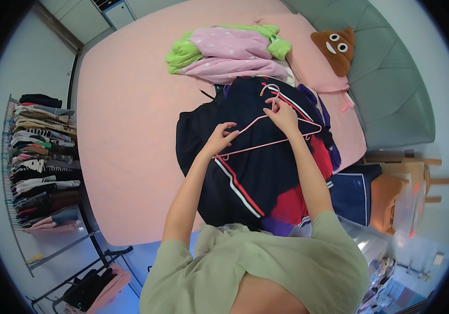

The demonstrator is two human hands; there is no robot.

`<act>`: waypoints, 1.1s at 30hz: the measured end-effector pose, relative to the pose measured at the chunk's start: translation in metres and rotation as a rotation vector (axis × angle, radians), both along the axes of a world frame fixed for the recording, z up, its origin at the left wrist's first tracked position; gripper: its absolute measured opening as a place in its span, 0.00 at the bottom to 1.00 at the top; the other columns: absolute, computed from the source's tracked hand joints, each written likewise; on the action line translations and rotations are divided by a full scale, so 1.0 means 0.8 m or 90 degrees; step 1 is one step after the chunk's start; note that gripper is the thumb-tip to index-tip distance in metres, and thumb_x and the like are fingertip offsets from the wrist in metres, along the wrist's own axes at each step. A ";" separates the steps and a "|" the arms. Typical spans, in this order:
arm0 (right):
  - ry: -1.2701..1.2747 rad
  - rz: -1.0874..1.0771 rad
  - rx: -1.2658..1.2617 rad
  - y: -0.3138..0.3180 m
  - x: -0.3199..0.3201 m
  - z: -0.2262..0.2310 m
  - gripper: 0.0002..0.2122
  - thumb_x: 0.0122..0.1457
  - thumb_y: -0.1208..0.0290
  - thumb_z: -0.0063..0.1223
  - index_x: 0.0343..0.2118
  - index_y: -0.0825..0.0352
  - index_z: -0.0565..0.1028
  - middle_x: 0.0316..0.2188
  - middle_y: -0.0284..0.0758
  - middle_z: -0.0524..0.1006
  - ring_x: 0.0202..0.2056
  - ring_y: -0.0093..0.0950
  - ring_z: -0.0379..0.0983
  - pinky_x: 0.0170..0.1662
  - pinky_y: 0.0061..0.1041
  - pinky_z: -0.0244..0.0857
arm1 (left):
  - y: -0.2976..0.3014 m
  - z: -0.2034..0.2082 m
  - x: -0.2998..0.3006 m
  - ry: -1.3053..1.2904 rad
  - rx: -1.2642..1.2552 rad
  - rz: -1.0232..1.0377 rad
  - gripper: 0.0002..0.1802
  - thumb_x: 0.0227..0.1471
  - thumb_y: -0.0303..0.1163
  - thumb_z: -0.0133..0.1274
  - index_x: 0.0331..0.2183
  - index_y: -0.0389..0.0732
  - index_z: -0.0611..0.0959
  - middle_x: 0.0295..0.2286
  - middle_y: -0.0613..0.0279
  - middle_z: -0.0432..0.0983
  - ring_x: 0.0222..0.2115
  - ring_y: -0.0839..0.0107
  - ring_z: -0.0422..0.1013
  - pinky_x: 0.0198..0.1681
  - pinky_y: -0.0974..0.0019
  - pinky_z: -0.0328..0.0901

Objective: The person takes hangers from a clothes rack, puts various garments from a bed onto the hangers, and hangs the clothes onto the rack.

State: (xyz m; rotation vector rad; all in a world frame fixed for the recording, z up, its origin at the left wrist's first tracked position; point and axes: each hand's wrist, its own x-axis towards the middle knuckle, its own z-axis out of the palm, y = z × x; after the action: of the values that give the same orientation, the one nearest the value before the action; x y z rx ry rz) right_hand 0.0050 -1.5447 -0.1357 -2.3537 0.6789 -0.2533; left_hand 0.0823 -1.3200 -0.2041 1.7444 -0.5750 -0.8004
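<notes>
Both of my hands are on a pink clothes hanger, held over dark clothes spread on the bed. My right hand grips it at the neck, just below the hook. Against its left shoulder, my left hand closes with thumb and fingers. Beneath the hanger lies a navy garment with red and white stripes; red and purple fabric shows along its right side. A black piece of clothing lies at its left, partly covered.
The pink bed extends left and far. A pink and green blanket is bunched beyond the clothes. A brown plush cushion rests by the green headboard. At left stands a rack of hanging clothes; a chair is at right.
</notes>
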 end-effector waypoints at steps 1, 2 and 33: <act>0.003 0.012 0.002 -0.011 0.017 -0.010 0.11 0.44 0.65 0.57 0.33 0.57 0.76 0.15 0.28 0.70 0.22 0.28 0.72 0.28 0.27 0.65 | -0.006 -0.019 0.011 -0.108 0.029 0.017 0.21 0.51 0.39 0.52 0.46 0.40 0.74 0.46 0.52 0.64 0.42 0.64 0.68 0.44 0.64 0.66; -0.003 0.037 0.002 -0.020 0.035 -0.019 0.11 0.43 0.67 0.55 0.33 0.57 0.76 0.16 0.28 0.70 0.23 0.28 0.72 0.29 0.26 0.64 | -0.008 -0.039 0.021 -0.151 0.015 0.071 0.21 0.51 0.40 0.51 0.45 0.40 0.74 0.45 0.50 0.66 0.45 0.59 0.66 0.50 0.62 0.60; -0.053 0.016 -0.044 -0.102 0.050 -0.020 0.25 0.33 0.49 0.66 0.21 0.68 0.71 0.18 0.32 0.71 0.21 0.27 0.69 0.27 0.24 0.62 | 0.087 0.072 0.057 -0.041 -0.157 0.267 0.27 0.35 0.19 0.60 0.39 0.42 0.67 0.32 0.65 0.68 0.33 0.75 0.66 0.37 0.71 0.65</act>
State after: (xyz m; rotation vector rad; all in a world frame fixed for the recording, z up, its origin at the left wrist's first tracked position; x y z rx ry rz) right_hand 0.0448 -1.6265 -0.1513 -2.4002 0.6096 -0.3673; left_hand 0.1276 -1.2501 -0.1469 1.5902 -0.3165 -0.3642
